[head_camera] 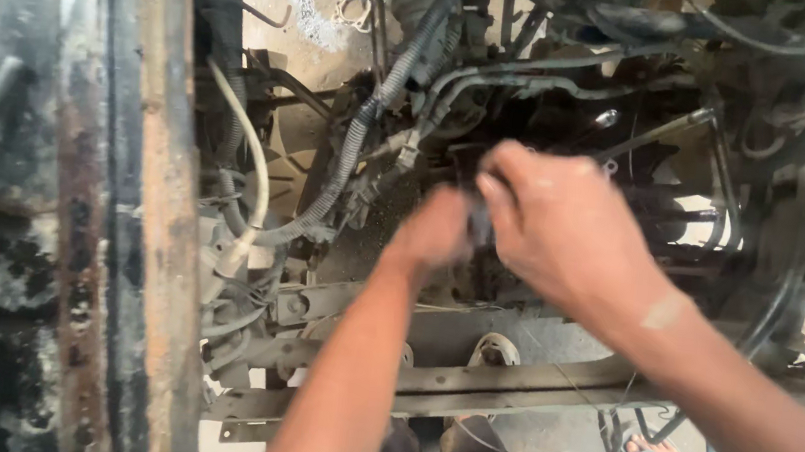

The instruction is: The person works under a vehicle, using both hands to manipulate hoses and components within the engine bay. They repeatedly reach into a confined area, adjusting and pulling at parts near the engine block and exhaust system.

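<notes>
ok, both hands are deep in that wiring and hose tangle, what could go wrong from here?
1. The left hand and right hand meet on a small dark part that is blurred and mostly hidden; it could slip and drop through the open frame.
2. The corrugated wiring loom runs close beside the left hand, so a forearm might snag it.
3. The rusty frame rail and crossmember sit under the arms; scrapes look possible.

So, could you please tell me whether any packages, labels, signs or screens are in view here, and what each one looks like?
None can be seen. The left hand and right hand meet at a small dark part, blurred, among grey hoses and a rusty frame rail; nothing there bears a tag or display.
</notes>
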